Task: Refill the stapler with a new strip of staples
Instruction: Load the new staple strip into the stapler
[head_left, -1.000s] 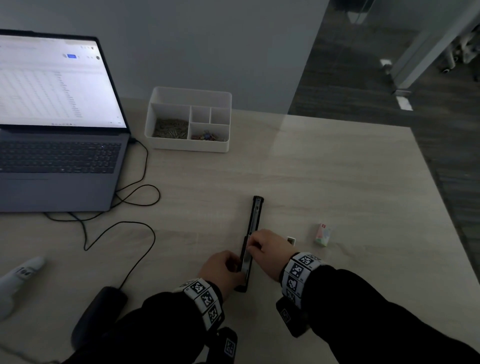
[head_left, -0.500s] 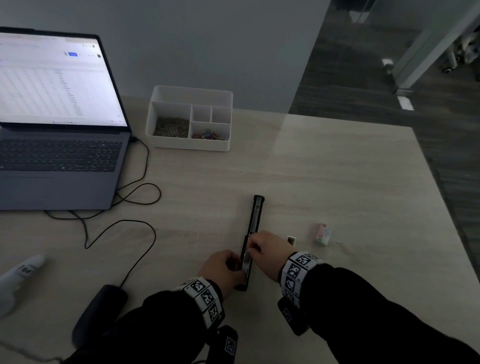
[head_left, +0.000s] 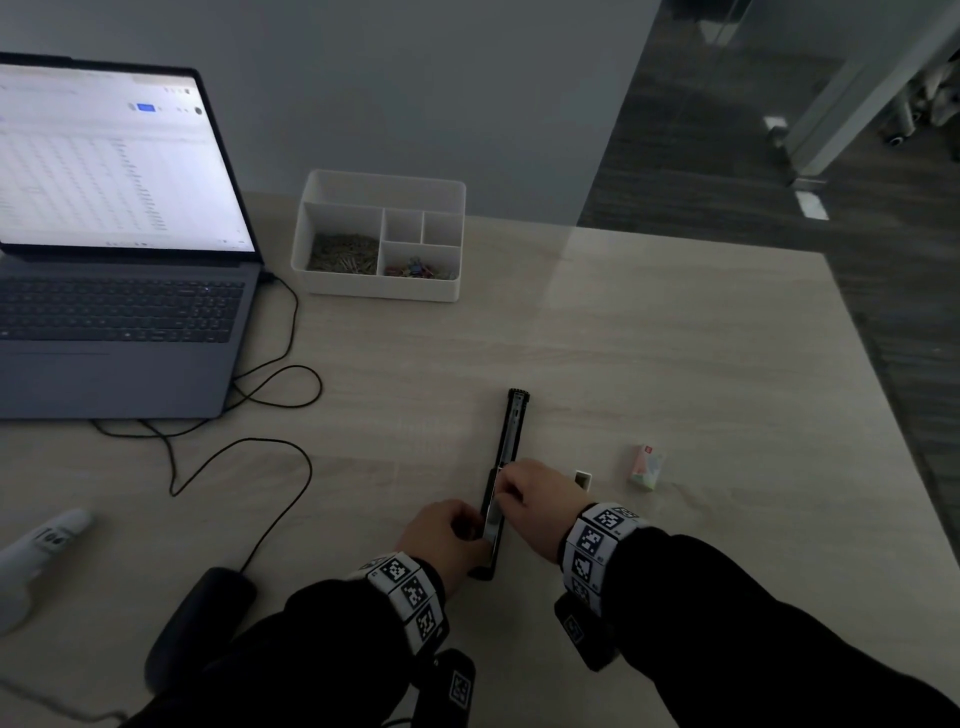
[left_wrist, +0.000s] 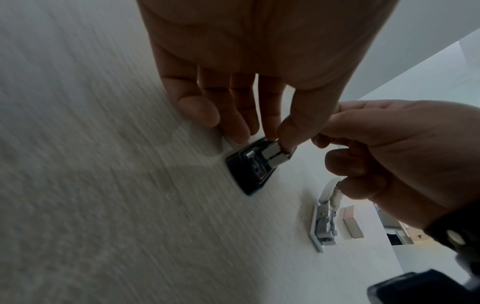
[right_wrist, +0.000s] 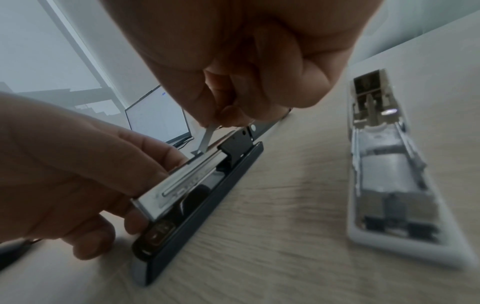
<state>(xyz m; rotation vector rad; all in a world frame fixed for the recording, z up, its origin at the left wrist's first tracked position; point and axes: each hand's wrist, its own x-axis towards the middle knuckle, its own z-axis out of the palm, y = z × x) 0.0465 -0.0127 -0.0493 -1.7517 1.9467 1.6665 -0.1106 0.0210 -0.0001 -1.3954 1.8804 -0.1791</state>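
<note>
Your left hand (head_left: 451, 531) is steadying the opened stapler (head_left: 503, 478) flat on the surface (head_left: 675, 374), pinching its metal magazine (right_wrist: 187, 179); your right hand (head_left: 540, 499) is pinching a thin staple strip (right_wrist: 206, 138), brittle, so grip its sides.

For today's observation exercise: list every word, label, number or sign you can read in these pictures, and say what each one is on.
None can be read for certain.
Laptop screen: spreadsheet text, too blurred.
White object at the left table edge: dark marking, unclear.
Small box: red mark, too small.
Stapler metal rail: embossed marking, blurred.
</note>
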